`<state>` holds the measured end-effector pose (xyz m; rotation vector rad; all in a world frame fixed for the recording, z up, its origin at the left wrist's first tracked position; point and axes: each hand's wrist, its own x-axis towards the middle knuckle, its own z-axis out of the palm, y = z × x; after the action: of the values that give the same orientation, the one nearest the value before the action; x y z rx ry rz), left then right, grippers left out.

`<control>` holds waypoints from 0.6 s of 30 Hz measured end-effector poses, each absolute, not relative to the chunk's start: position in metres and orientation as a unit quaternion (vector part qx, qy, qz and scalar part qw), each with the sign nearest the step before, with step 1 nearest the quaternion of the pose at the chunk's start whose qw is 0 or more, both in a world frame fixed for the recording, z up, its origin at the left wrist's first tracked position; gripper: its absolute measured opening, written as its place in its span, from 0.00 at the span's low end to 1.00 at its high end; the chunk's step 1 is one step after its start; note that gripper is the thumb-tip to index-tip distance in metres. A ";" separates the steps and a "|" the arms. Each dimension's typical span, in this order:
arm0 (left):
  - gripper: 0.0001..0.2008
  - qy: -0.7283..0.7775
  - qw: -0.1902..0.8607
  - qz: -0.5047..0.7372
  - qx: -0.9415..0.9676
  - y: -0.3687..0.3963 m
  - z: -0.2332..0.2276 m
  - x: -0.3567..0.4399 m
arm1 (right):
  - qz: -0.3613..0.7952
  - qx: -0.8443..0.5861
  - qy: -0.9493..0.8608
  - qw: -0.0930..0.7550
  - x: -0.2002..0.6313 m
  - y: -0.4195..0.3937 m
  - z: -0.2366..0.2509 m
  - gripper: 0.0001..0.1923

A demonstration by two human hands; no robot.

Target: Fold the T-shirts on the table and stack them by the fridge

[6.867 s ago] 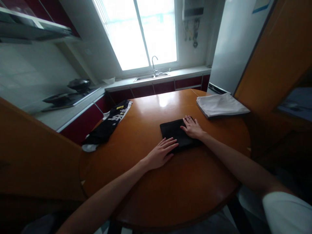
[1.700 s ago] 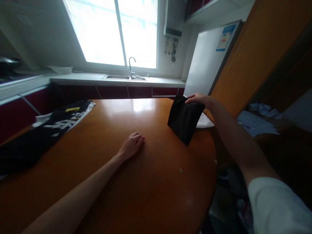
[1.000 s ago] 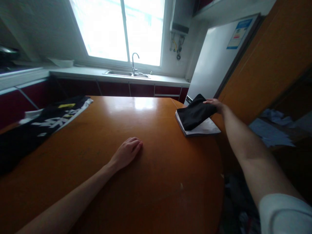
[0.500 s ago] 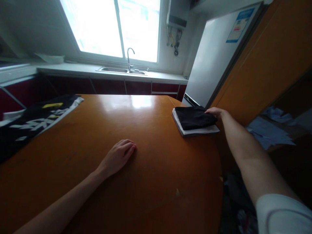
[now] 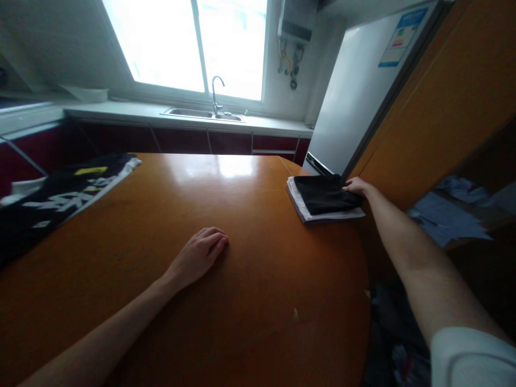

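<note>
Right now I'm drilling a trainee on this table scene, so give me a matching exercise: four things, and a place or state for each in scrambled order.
Things:
1. folded black cloth
2. folded white cloth
3. left hand
4. printed black garment

Places:
A. flat on bare table
B. table's left edge
C. under the black cloth
D. at the right hand

Pairs: 1-D, 2-C, 3-A, 4-B

Both forearms bare, left hand (image 5: 199, 256) and right hand (image 5: 356, 186) ungloved; short white sleeve (image 5: 471, 357) on right upper arm.
</note>
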<state>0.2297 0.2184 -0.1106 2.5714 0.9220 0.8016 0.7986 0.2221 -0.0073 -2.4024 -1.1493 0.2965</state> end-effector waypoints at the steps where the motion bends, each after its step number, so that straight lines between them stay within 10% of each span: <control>1: 0.18 0.320 0.145 0.277 0.894 0.219 -0.111 0.230 | 0.100 -0.877 -0.421 0.210 0.801 0.224 -0.011 0.17; 18: 0.17 0.320 0.126 0.268 0.900 0.220 -0.112 0.231 | -0.052 -0.899 -0.428 0.079 0.795 0.256 -0.030 0.26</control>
<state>0.2310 0.2197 -0.1122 2.6197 0.9327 0.7802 0.7951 0.2563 -0.0296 -2.6911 -1.2802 -0.1566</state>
